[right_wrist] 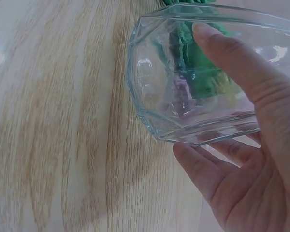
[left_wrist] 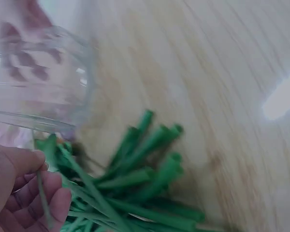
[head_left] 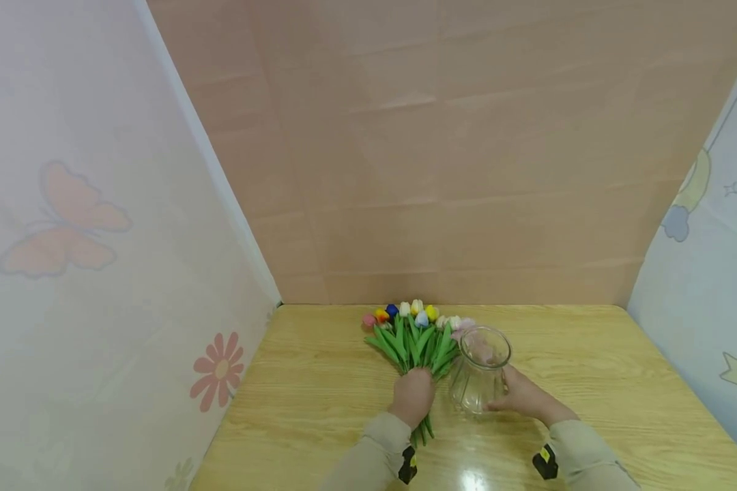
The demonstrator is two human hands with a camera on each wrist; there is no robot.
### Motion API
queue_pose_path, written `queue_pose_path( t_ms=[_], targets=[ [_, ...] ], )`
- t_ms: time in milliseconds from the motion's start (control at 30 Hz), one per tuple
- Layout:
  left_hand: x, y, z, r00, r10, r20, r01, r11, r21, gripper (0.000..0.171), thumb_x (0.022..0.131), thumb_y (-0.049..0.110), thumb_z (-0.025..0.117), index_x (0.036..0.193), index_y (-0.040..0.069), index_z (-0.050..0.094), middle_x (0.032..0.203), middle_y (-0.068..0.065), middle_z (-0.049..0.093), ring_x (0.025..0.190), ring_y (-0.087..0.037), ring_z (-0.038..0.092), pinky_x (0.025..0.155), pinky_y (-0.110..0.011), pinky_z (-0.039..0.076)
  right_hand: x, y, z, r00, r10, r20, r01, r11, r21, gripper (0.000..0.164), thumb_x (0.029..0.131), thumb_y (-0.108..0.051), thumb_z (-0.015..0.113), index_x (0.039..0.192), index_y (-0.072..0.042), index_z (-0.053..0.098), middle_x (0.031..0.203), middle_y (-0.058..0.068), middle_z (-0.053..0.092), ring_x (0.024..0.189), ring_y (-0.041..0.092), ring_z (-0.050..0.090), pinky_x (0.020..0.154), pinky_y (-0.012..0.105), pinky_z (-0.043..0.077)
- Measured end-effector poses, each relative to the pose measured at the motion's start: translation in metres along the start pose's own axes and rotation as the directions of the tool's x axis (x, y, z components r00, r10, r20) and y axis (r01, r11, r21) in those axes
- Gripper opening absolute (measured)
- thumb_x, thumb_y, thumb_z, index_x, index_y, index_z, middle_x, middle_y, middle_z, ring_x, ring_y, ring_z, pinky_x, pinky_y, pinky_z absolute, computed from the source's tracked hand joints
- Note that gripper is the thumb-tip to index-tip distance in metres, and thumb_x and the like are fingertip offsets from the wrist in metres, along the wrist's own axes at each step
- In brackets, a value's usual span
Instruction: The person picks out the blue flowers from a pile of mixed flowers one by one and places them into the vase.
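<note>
The left grip (head_left: 414,397) pinches a thin stem (left_wrist: 42,200) at the tulips (head_left: 413,339) on the desk (head_left: 282,389), and the right grip (head_left: 526,395), curved round the vase (head_left: 475,385) just beside them, wants even pressure to steady that likely slick glass!

Bunched multicoloured tulips (head_left: 414,341), green-leaved, blooms topmost, lower centre of the head view, clear glass vase (head_left: 470,387), mouth upward, just right.

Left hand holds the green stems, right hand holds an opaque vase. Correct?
Not opaque: the right wrist view shows the vase is clear, see-through glass. Left hand holds the green stems, right hand holds the vase.
</note>
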State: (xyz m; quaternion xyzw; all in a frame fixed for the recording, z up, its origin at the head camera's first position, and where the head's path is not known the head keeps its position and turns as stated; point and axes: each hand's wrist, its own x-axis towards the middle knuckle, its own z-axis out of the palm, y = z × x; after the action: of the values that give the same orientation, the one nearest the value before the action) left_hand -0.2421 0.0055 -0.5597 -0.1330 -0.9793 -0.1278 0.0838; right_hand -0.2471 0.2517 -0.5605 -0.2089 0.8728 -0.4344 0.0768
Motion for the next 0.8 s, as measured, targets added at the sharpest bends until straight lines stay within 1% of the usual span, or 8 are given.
queue_pose_path(
  t_ms=[133, 200, 267, 367, 533, 633, 700, 800],
  targets=[
    [-0.002, -0.006, -0.017, 0.998, -0.031, -0.055, 0.018, 0.976, -0.217, 0.024, 0.091, 0.019, 0.068, 0.069, 0.016, 0.057, 0.061, 0.007, 0.051, 0.049, -0.002, 0.039, 0.044, -0.018, 0.031, 0.000, 0.000, 0.000, 1.000, 0.020, 0.002, -0.020, 1.000, -0.022, 0.101, 0.073, -0.026, 0.085, 0.147, 0.004, 0.023, 0.145, 0.036, 0.030, 0.130, 0.057, 0.033, 0.099, 0.066, 0.036],
    [-0.002, -0.012, -0.025, 0.990, -0.041, -0.136, 0.009, 0.974, -0.225, 0.020, 0.089, 0.023, 0.071, 0.073, 0.016, 0.061, 0.062, 0.008, 0.054, 0.048, 0.000, 0.040, 0.044, -0.017, 0.032, -0.001, 0.000, 0.000, 0.999, 0.042, -0.001, -0.042, 0.999, -0.036, 0.100, 0.073, -0.026, 0.085, 0.145, 0.006, 0.024, 0.145, 0.039, 0.028, 0.129, 0.059, 0.032, 0.098, 0.066, 0.036],
    [-0.001, -0.020, -0.034, 0.970, -0.061, -0.236, 0.003, 0.971, -0.241, 0.016, 0.088, 0.025, 0.072, 0.076, 0.017, 0.065, 0.064, 0.009, 0.057, 0.049, 0.002, 0.044, 0.044, -0.016, 0.034, -0.001, -0.001, 0.000, 0.999, 0.050, 0.004, -0.050, 0.998, -0.037, 0.098, 0.072, -0.025, 0.085, 0.143, 0.008, 0.026, 0.142, 0.041, 0.031, 0.126, 0.060, 0.035, 0.096, 0.066, 0.039],
    [0.003, -0.037, -0.051, 0.918, -0.118, -0.378, -0.019, 0.940, -0.340, 0.013, 0.088, 0.025, 0.072, 0.080, 0.016, 0.068, 0.068, 0.007, 0.061, 0.055, 0.000, 0.051, 0.048, -0.017, 0.040, -0.001, -0.002, 0.000, 0.998, 0.062, 0.004, -0.062, 0.998, -0.032, 0.096, 0.072, -0.023, 0.085, 0.141, 0.009, 0.027, 0.139, 0.042, 0.033, 0.123, 0.061, 0.038, 0.094, 0.065, 0.041],
    [0.008, -0.074, -0.070, 0.806, -0.276, -0.523, -0.061, 0.840, -0.539, 0.010, 0.089, 0.021, 0.069, 0.087, 0.011, 0.069, 0.078, -0.001, 0.066, 0.066, -0.009, 0.058, 0.057, -0.022, 0.048, 0.000, -0.001, 0.001, 0.997, 0.072, 0.009, -0.072, 0.997, -0.020, 0.099, 0.071, -0.024, 0.086, 0.142, 0.009, 0.027, 0.141, 0.042, 0.031, 0.124, 0.062, 0.036, 0.095, 0.066, 0.039],
    [0.010, -0.098, -0.074, 0.756, -0.396, -0.521, -0.010, 0.789, -0.615, 0.011, 0.089, 0.020, 0.069, 0.088, 0.009, 0.070, 0.080, -0.004, 0.066, 0.067, -0.011, 0.057, 0.058, -0.023, 0.048, -0.001, -0.001, 0.001, 0.997, 0.071, 0.020, -0.070, 0.998, -0.006, 0.100, 0.071, -0.025, 0.086, 0.143, 0.009, 0.026, 0.143, 0.042, 0.028, 0.126, 0.062, 0.033, 0.096, 0.067, 0.038],
    [0.010, -0.115, -0.071, 0.730, -0.465, -0.501, 0.052, 0.768, -0.638, 0.013, 0.089, 0.021, 0.069, 0.087, 0.008, 0.070, 0.081, -0.005, 0.066, 0.068, -0.012, 0.057, 0.059, -0.024, 0.047, -0.002, 0.000, 0.001, 0.998, 0.063, 0.024, -0.063, 0.998, 0.004, 0.099, 0.071, -0.025, 0.086, 0.142, 0.010, 0.026, 0.142, 0.042, 0.028, 0.126, 0.062, 0.033, 0.095, 0.068, 0.038],
    [0.006, -0.137, -0.062, 0.718, -0.543, -0.434, 0.148, 0.730, -0.668, 0.012, 0.089, 0.019, 0.069, 0.087, 0.007, 0.070, 0.082, -0.006, 0.066, 0.069, -0.015, 0.057, 0.060, -0.027, 0.046, -0.001, 0.001, 0.001, 0.999, 0.049, 0.022, -0.050, 0.999, 0.013, 0.098, 0.072, -0.023, 0.085, 0.142, 0.010, 0.025, 0.141, 0.042, 0.029, 0.125, 0.063, 0.033, 0.094, 0.068, 0.038]
  ],
)
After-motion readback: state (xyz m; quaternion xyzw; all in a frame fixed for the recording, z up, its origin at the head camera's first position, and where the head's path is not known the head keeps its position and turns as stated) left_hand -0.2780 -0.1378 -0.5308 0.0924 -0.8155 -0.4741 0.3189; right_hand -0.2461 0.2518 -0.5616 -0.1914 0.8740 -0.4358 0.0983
